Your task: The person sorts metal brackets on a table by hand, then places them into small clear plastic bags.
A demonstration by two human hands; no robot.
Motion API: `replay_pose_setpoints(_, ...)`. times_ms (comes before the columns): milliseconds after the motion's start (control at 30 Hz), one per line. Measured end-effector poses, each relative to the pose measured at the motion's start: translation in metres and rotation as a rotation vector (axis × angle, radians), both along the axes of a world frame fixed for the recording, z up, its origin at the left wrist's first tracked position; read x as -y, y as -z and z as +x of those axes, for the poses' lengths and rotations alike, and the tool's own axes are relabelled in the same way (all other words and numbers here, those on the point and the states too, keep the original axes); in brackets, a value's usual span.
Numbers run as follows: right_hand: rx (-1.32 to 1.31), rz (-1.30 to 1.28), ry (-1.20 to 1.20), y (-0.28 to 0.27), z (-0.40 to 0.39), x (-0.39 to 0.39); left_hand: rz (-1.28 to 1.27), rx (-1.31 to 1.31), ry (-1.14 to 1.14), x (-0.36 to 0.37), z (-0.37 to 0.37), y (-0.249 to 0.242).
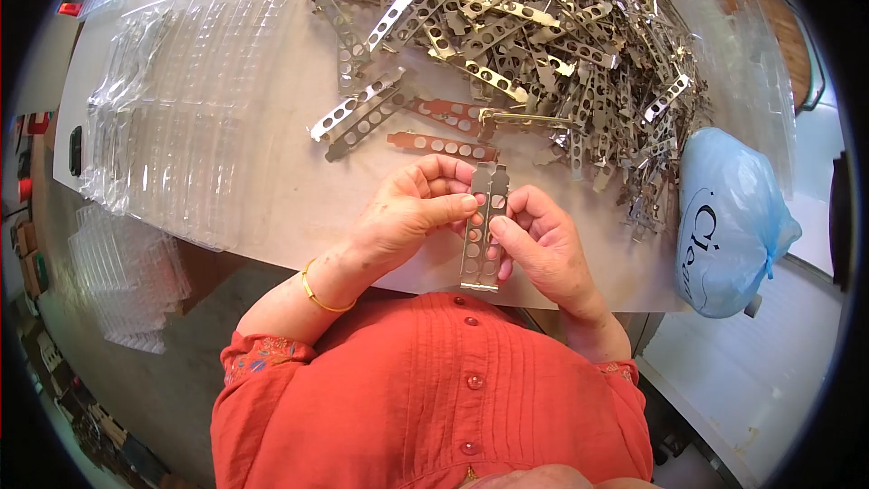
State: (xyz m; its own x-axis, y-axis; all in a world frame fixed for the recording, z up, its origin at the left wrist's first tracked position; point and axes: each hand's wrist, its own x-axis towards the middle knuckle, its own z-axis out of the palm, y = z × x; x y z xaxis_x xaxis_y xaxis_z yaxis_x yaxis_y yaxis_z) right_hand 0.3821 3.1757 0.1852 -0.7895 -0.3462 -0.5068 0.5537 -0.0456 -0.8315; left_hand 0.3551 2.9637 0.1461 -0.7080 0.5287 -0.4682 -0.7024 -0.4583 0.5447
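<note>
Two metal slot brackets [472, 264] with round holes stand upright, side by side, in front of my chest near the table's front edge. My left hand [412, 208] is closed on their left side, its thumb pressed on the face near the upper holes. From the right, my right hand [546, 244] pinches them, its thumb on the front at mid-height and its fingers partly hidden behind. Just beyond my hands, a reddish-looking bracket [444, 144] lies flat. A few loose brackets [358, 104] rest farther to the left.
A large heap of similar brackets [534, 27] covers the back right of the table [272, 190]. Clear plastic trays [186, 109] lie at the left, with more trays [127, 281] lower down beside the table. A tied blue plastic bag [729, 217] sits at the right edge.
</note>
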Motion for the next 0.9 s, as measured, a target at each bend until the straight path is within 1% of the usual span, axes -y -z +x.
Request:
replay_pose_setpoints(467,0.0,-0.018,-0.015,0.0015,0.0023,0.0,0.014,-0.066,-0.035,0.0005,0.0041,0.0031)
replay_pose_setpoints(700,0.001,-0.004,-0.022,0.002,0.0029,0.0006,0.033,-0.046,-0.017,0.0022,0.0045,0.0048)
replay_pose_setpoints(900,0.003,-0.008,-0.02,0.0017,0.0028,0.0012,-0.001,-0.056,-0.029,0.0006,0.0049,0.004)
